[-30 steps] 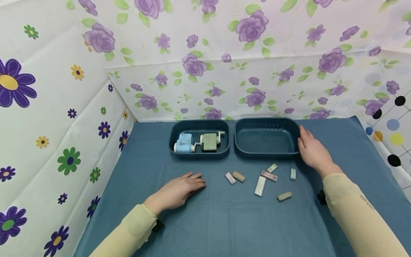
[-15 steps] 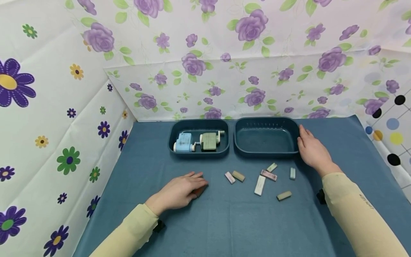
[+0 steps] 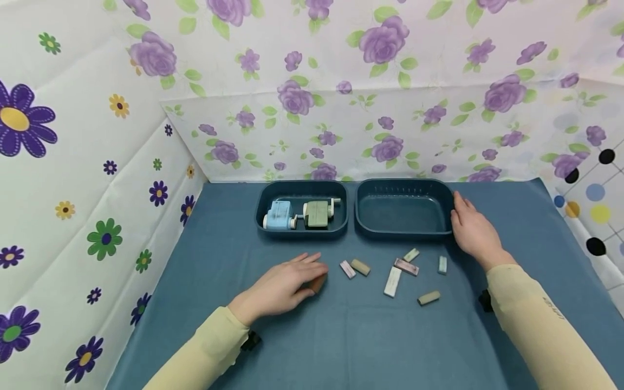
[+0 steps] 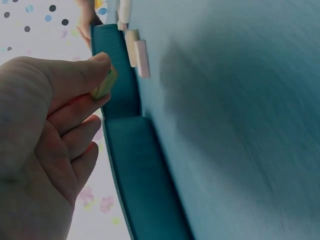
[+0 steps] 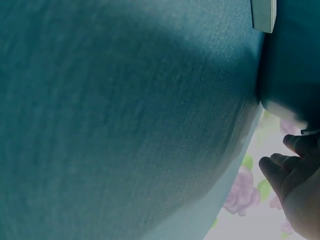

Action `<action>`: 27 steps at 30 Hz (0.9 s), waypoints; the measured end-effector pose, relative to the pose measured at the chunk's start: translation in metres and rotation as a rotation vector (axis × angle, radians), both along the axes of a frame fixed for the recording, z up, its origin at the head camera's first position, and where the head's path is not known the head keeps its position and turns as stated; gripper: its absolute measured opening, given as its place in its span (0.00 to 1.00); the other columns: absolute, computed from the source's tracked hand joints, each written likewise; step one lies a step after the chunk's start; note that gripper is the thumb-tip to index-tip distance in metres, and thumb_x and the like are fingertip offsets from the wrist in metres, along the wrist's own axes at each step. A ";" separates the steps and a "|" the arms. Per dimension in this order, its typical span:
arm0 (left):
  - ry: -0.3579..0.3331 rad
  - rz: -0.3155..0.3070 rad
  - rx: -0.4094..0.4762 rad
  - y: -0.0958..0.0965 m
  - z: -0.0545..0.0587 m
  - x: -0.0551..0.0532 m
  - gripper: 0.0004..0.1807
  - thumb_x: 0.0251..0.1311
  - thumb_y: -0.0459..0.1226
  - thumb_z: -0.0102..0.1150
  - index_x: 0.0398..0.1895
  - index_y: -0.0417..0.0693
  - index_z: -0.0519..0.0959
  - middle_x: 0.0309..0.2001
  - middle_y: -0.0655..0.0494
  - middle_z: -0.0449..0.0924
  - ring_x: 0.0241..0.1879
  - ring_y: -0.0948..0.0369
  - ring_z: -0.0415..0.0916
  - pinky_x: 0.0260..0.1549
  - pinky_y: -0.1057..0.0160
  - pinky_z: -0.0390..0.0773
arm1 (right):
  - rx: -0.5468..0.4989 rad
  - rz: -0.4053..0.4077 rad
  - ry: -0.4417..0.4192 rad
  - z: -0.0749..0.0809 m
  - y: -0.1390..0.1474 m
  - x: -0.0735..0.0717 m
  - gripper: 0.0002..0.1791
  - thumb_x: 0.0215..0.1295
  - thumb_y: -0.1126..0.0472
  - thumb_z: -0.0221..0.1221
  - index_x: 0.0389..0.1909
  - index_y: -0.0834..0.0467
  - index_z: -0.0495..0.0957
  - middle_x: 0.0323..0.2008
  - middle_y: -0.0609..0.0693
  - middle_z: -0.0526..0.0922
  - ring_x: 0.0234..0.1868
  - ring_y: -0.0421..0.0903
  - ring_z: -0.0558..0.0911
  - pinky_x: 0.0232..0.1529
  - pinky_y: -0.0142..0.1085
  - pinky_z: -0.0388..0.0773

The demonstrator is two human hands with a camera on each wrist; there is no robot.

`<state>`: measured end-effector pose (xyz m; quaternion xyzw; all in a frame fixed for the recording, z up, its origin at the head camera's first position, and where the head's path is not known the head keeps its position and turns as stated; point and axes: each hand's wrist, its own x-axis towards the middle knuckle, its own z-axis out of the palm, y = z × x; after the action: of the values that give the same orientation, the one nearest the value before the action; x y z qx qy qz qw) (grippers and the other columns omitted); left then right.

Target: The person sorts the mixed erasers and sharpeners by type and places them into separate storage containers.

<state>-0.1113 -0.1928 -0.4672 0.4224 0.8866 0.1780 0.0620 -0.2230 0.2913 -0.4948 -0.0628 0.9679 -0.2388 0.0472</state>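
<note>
My left hand (image 3: 285,284) is over the cloth left of the loose erasers, thumb and fingertips pinching a small yellow-green eraser (image 4: 106,84), mostly covered by the hand in the head view. Just right of it lie a pinkish eraser (image 3: 348,269) and a tan one (image 3: 361,267). Further right are a white eraser (image 3: 392,281), a dark pink one (image 3: 407,266), a pale green one (image 3: 411,254), a light blue one (image 3: 442,265) and an olive one (image 3: 429,298). My right hand (image 3: 478,230) rests with extended fingers against the right end of the right tray (image 3: 404,236).
A second dark blue tray (image 3: 302,235) stands left of the first, holding a blue crank pencil sharpener (image 3: 279,215) and a green one (image 3: 318,214). Both trays sit at the back edge of the blue cloth (image 3: 341,341), close to a flowered backdrop (image 3: 341,124).
My left hand has shifted right and a little away from me, lifting and turning with the eraser towards the loose erasers. My right hand stays at the tray's end.
</note>
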 end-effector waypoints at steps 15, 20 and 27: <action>0.081 0.046 0.120 0.045 0.007 -0.014 0.32 0.70 0.34 0.71 0.77 0.44 0.74 0.74 0.51 0.75 0.82 0.55 0.57 0.81 0.59 0.52 | -0.021 -0.004 -0.008 -0.006 0.003 0.001 0.36 0.90 0.52 0.33 0.87 0.62 0.33 0.83 0.72 0.43 0.82 0.73 0.48 0.75 0.72 0.52; 0.088 0.083 0.149 0.062 0.011 -0.020 0.32 0.71 0.34 0.71 0.77 0.44 0.74 0.74 0.50 0.75 0.82 0.55 0.56 0.81 0.60 0.51 | -0.030 0.008 -0.004 -0.009 0.003 0.001 0.36 0.91 0.51 0.32 0.87 0.63 0.33 0.84 0.71 0.42 0.83 0.72 0.47 0.75 0.72 0.51; 0.067 0.167 0.177 0.083 0.015 -0.033 0.32 0.72 0.36 0.70 0.77 0.45 0.74 0.75 0.52 0.75 0.82 0.56 0.57 0.80 0.63 0.51 | -0.027 0.009 0.003 -0.007 0.003 0.000 0.36 0.90 0.52 0.34 0.87 0.63 0.33 0.84 0.72 0.43 0.82 0.72 0.47 0.75 0.72 0.52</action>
<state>-0.1446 -0.1093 -0.4518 0.3566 0.9011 0.2460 -0.0201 -0.2232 0.2947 -0.5013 -0.0683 0.9644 -0.2514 0.0463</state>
